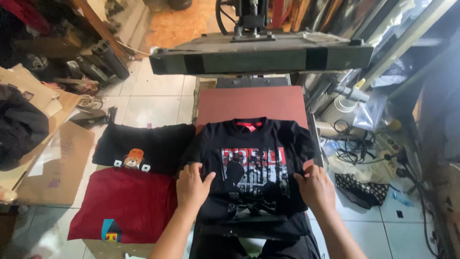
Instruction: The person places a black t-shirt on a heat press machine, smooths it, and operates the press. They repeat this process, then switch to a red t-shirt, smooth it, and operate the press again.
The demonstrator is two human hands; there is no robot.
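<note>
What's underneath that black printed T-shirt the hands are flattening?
The black printed T-shirt lies on a reddish-brown flat press pad, bare beyond the collar. Both hands, left and right, press on the shirt. The pad's near part is covered.

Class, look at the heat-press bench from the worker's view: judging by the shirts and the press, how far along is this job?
Done: a red shirt and another black shirt, both printed, lie at the left. In hand: left hand and right hand lie flat on the black printed shirt on the red platen. Left: the upper plate is raised, so this shirt probably isn't pressed.
</note>
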